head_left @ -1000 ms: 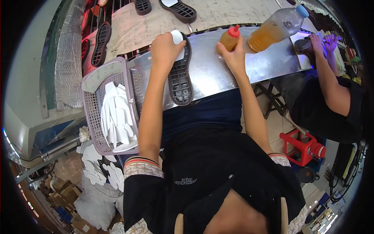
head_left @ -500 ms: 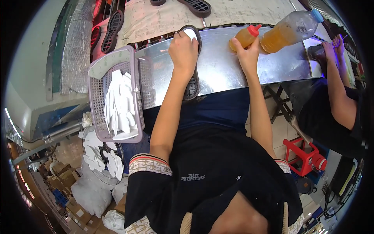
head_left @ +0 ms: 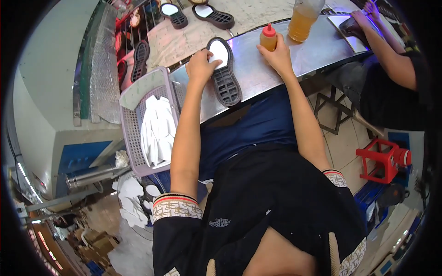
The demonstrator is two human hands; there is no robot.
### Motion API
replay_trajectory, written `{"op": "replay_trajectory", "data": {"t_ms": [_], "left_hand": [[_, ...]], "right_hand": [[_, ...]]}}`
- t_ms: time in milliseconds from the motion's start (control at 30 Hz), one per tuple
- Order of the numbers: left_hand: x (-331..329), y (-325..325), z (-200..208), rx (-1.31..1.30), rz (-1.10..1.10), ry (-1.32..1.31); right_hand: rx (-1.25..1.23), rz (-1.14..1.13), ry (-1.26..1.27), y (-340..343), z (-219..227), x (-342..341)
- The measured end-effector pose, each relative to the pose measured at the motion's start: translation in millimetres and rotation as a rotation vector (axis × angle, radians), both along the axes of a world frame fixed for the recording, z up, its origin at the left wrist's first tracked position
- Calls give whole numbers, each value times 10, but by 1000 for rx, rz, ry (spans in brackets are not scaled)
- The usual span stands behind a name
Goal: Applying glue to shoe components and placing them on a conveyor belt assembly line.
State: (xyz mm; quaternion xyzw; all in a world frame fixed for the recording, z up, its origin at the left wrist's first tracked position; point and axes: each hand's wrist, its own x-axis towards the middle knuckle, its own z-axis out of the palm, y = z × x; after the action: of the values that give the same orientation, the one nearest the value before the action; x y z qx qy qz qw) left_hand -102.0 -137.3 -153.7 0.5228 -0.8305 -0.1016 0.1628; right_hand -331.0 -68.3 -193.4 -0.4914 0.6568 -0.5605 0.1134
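Glossy mtl tbl (head_left: 253,71), matt sole (head_left: 225,79)

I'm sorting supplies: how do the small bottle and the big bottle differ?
The small bottle is in the right hand; the big bottle stands on the metal table. The small bottle shows a red cap; the big bottle's top is out of view. Both contain amber liquid.

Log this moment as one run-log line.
left hand: touching white pad on shoe sole; right hand: holding red-capped bottle; left of sole: basket of white pieces
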Motion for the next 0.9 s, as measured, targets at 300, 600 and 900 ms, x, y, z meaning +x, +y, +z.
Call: {"op": "replay_trajectory", "data": {"t_ms": [300,600,900], "left_hand": [[583,-819,412,-10,-286,-11],[2517,-1829,-381,335,51,-323],[2380,-1556,-101,123,164,-417]], "right_hand": [[72,-126,-85,487,-69,53],[97,-168,-39,474,36,313],[135,-127,-69,438,81,207]]}}
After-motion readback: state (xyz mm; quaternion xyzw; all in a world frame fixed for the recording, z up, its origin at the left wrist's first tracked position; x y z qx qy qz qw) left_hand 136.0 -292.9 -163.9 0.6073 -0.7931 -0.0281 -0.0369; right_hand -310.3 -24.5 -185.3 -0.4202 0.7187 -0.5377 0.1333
